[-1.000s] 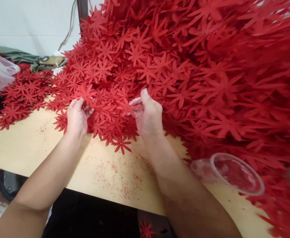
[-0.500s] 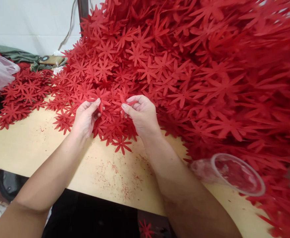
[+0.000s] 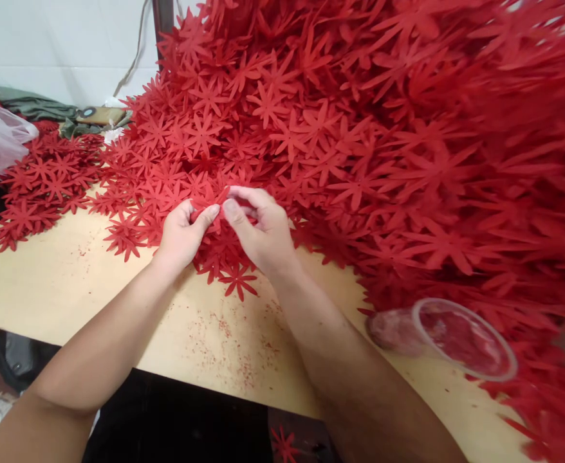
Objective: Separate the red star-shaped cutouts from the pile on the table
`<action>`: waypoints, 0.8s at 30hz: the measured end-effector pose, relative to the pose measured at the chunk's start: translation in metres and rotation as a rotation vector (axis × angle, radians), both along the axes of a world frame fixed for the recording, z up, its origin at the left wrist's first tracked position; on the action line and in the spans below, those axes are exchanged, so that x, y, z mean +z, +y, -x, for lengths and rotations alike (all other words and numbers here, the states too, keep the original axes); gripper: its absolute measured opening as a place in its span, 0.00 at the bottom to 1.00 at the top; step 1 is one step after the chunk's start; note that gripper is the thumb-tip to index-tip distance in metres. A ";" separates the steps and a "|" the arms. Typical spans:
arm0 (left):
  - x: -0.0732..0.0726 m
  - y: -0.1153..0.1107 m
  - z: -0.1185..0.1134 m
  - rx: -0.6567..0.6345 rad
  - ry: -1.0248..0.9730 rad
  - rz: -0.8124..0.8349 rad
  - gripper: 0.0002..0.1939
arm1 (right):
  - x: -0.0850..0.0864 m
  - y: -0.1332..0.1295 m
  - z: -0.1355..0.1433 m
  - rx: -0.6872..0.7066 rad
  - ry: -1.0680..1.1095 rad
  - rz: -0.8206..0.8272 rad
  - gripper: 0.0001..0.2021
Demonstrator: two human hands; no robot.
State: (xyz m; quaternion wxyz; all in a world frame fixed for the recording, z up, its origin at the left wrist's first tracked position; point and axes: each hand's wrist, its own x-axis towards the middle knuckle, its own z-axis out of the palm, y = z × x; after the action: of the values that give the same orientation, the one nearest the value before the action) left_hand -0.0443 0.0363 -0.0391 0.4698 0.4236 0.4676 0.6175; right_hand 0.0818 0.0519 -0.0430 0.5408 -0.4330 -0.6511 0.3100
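My left hand [image 3: 182, 233] pinches a red flower-shaped piece [image 3: 203, 200] between thumb and fingers. Right beside it, my right hand [image 3: 262, 228] is closed at the same red material, its thumb and forefinger on a raised petal. Whether one piece or two lie between the hands cannot be made out. Both hands are over the front of a large pile of red flower-shaped pieces [image 3: 289, 136]. A single flower [image 3: 238, 281] lies at the pile's front edge, just below my hands.
A clear plastic cup [image 3: 422, 331] lies tipped on its side at the right. A smaller red pile [image 3: 53, 177] and a white plastic bag [image 3: 2, 135] are at the left. Red crumbs dot the pale table [image 3: 89, 289].
My hands have come together: the left moved right and the right moved left. The red pieces they hold, apart before, now meet.
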 end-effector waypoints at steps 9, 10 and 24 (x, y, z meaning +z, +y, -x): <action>-0.003 -0.001 0.002 -0.086 0.146 -0.113 0.21 | 0.006 0.001 0.003 0.341 0.406 0.312 0.22; -0.003 0.000 0.001 -0.093 0.131 -0.113 0.22 | 0.007 0.001 0.002 0.351 0.398 0.315 0.21; 0.001 0.003 0.004 -0.046 -0.120 -0.120 0.13 | 0.002 0.020 -0.020 -0.097 0.455 0.198 0.10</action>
State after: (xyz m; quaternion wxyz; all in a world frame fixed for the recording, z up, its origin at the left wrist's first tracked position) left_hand -0.0484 0.0393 -0.0376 0.4847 0.4242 0.3908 0.6576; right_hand 0.1022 0.0723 -0.0407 0.6424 -0.4337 -0.4577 0.4356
